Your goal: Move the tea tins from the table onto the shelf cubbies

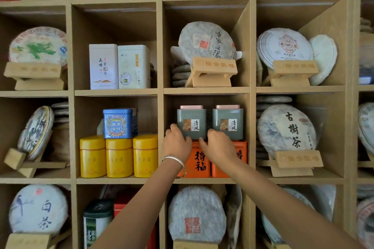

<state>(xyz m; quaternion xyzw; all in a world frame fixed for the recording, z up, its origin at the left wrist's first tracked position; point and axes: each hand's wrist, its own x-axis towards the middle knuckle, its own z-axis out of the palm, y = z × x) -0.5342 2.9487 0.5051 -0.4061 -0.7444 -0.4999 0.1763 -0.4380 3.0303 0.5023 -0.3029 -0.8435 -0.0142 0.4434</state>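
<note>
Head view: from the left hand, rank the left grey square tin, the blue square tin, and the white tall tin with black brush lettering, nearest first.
1. Left grey square tin: the left hand holds it, same cubby.
2. Blue square tin: next cubby leftward, atop the yellow round canisters.
3. White tall tin with black brush lettering: cubby above, up and left.

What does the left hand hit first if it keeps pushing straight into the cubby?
The left hand already grips the left grey tin, so that moves first. Behind it, probably the cubby's back panel; depth there is hidden.
</note>
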